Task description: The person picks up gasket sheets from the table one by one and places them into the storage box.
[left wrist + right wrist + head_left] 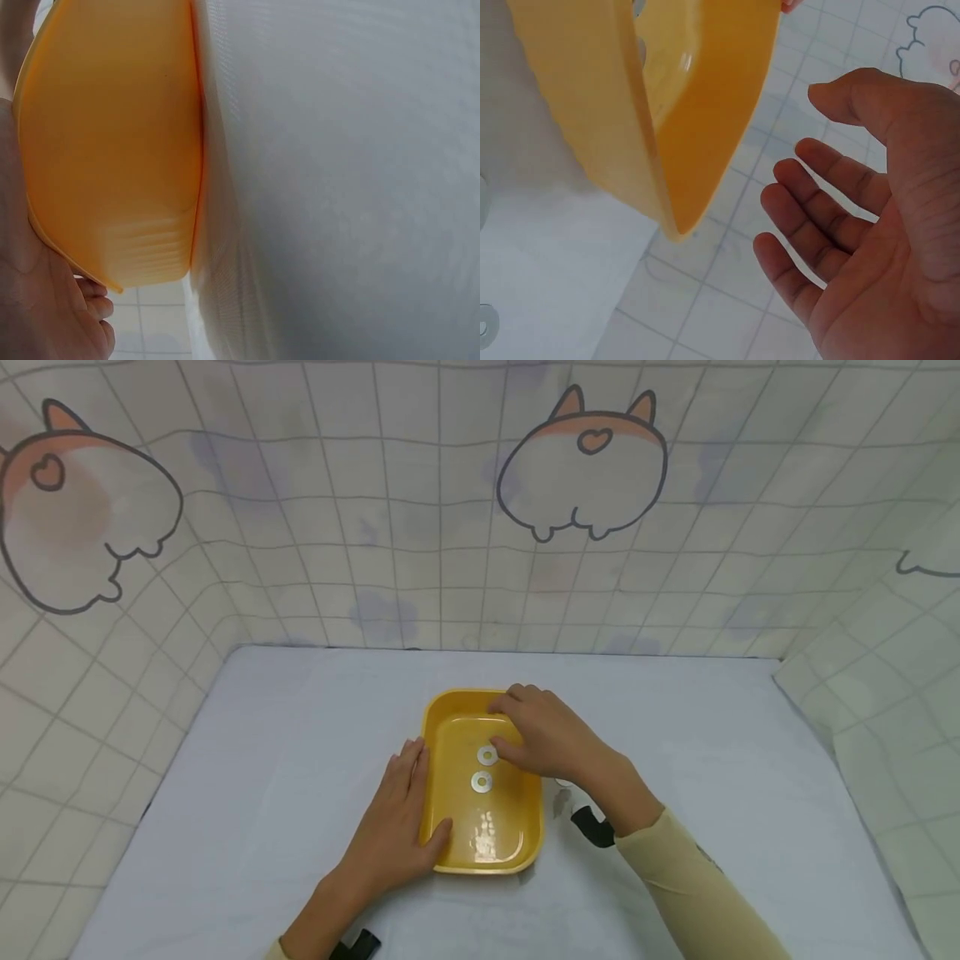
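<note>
A yellow tray [489,852] holds two pale washers, an upper washer [487,755] and a lower washer [482,782]. My left hand [393,827] rests along the tray's left rim, fingers straight and thumb reaching over the edge. Seen from the left wrist, its palm lies at the rim of the yellow side wall [112,135]. Over the tray's upper right side hovers my right hand [551,731]. The right wrist view shows that hand [870,232] beside the tray [705,105], its fingers loosely bent and spread with nothing between them.
Right of the tray, a washer [564,782] on the white tabletop [300,735] is partly covered by my right wrist. In the right wrist view a washer [486,326] lies on the white surface. Patterned cloth walls [442,527] stand behind and at both sides.
</note>
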Demonstrator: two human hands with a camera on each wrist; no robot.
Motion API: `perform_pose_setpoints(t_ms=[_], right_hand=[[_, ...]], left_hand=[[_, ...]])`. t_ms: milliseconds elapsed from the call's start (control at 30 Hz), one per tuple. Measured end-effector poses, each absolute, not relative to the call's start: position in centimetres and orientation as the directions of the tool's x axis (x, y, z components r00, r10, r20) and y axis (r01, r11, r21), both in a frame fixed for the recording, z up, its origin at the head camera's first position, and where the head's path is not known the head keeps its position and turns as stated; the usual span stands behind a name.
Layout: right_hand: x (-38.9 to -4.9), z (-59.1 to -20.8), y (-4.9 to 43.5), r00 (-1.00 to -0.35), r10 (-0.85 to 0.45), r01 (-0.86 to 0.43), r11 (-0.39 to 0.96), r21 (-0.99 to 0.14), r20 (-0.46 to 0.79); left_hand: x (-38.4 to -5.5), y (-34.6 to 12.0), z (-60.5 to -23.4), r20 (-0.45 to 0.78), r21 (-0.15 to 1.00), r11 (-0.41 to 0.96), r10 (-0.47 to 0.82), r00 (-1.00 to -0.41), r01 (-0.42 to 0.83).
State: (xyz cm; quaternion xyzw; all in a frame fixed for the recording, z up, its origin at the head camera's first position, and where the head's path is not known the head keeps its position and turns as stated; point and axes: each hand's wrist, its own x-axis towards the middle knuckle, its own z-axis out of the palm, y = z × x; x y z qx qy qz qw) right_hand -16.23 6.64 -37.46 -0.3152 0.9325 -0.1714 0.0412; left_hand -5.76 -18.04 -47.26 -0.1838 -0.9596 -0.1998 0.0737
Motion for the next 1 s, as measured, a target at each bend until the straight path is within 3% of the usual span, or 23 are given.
perform_pose_setpoints(t_ms=[533, 800, 1000], right_hand=[[-13.9, -37.5, 9.1, -0.849, -0.527, -0.496, 0.777, -0.387, 0.031], [-12.6, -37.6, 10.4, -0.844, -0.521, -0.529, 0.774, -0.347, 0.123], [-12.0, -38.2, 11.1, -0.863, -0.491, -0.500, 0.798, -0.336, 0.118]], left_hand=[[-5.8, -18.1, -47.5, 0.216, 0.344, 0.859, 0.321, -0.922, 0.379], [-5.7, -18.0, -47.7, 0.239, 0.347, 0.851, 0.325, -0.915, 0.394], [-5.7, -18.0, -47.7, 0.254, 0.333, 0.855, 0.324, -0.911, 0.397]])
